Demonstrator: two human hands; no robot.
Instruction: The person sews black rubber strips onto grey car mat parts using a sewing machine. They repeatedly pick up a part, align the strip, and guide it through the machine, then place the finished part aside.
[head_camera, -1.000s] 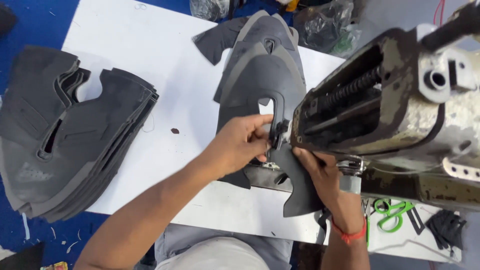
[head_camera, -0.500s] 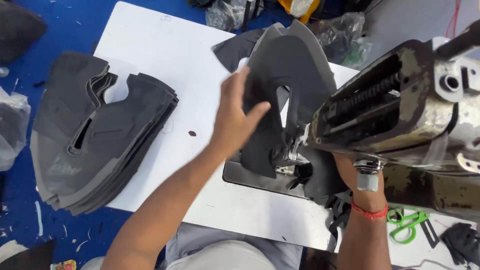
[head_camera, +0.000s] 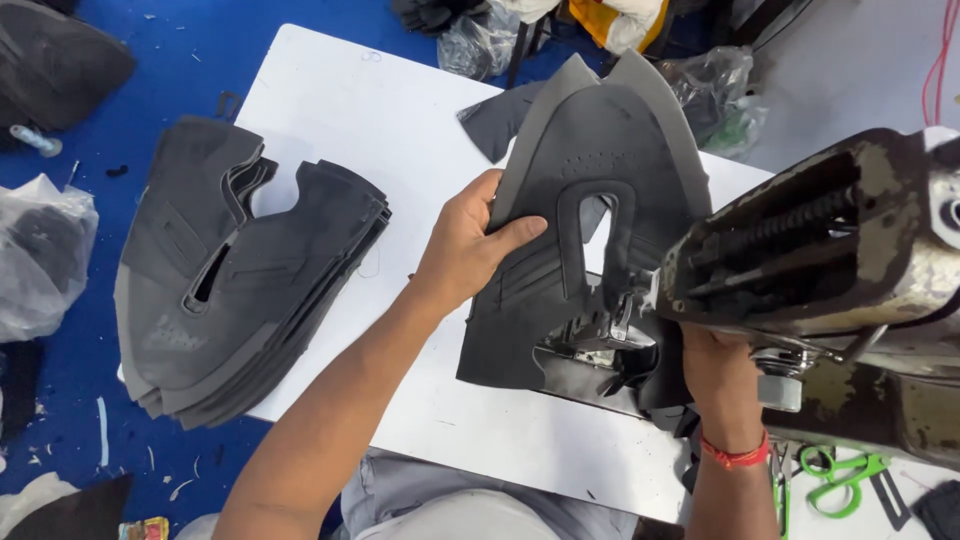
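My left hand grips the left edge of a dark grey shoe upper piece with a U-shaped cut-out, holding it spread over the bed of a worn sewing machine. My right hand, with a red thread band at the wrist, reaches under the machine head at the piece's right side; its fingers are hidden by the machine and fabric. The needle area sits just below the cut-out.
A stack of several similar grey cut pieces lies at the left of the white table. Green scissors rest at the lower right. Plastic bags and scraps lie on the blue floor around.
My left hand has shifted from pressing on the piece near the needle to gripping its left edge, and the piece now lies spread and turned. The view has moved closer.
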